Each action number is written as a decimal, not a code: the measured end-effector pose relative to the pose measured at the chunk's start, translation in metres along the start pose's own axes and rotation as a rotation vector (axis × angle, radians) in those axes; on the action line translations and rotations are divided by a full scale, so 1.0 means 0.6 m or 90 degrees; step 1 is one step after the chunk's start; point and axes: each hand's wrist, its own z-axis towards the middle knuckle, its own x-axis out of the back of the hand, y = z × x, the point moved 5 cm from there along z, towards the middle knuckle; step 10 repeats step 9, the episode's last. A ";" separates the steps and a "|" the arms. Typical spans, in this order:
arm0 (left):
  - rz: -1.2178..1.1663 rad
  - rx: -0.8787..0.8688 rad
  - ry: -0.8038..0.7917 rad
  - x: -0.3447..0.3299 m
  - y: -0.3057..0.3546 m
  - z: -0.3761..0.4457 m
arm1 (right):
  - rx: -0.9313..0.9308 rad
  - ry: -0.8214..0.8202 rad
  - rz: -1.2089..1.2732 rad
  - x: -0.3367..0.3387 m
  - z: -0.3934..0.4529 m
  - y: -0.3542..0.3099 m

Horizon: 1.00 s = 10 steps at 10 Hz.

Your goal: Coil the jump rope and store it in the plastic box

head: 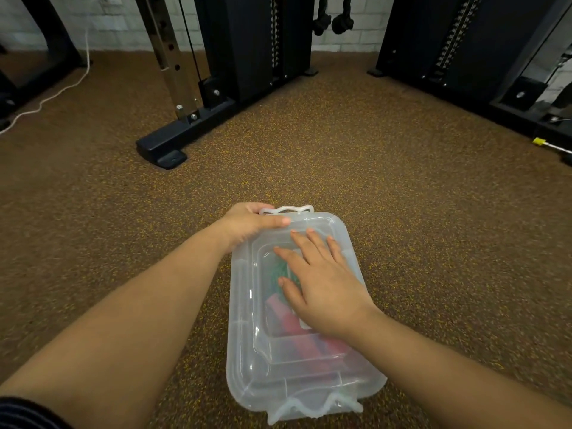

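Plastic box (pixel 247 351), lid on: right hand (pixel 322 283) flat atop; left hand (pixel 247 222) grasps far corner; press evenly, seat every edge

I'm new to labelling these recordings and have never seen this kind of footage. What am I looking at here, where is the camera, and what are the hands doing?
There is no machine: a person wears one wide-angle camera on the head, looking down at their own bare hands. On the speckled brown gym floor lies a clear plastic box with its lid on. Through the plastic, something green and red shows, blurred, probably the jump rope. The left hand grips the box's far left corner by the latch. The right hand lies flat on the lid, fingers straight, apparently pressing. Black weight machines stand behind.
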 end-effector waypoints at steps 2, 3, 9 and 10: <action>0.092 -0.114 0.068 -0.005 0.007 -0.005 | -0.002 0.000 -0.010 -0.002 0.000 -0.001; 0.144 -0.168 0.133 -0.007 0.011 -0.010 | -0.001 0.000 -0.013 -0.003 0.001 -0.001; 0.583 -0.249 0.128 -0.022 0.029 -0.111 | -0.064 -0.010 0.039 0.033 0.026 -0.002; 0.583 -0.249 0.128 -0.022 0.029 -0.111 | -0.064 -0.010 0.039 0.033 0.026 -0.002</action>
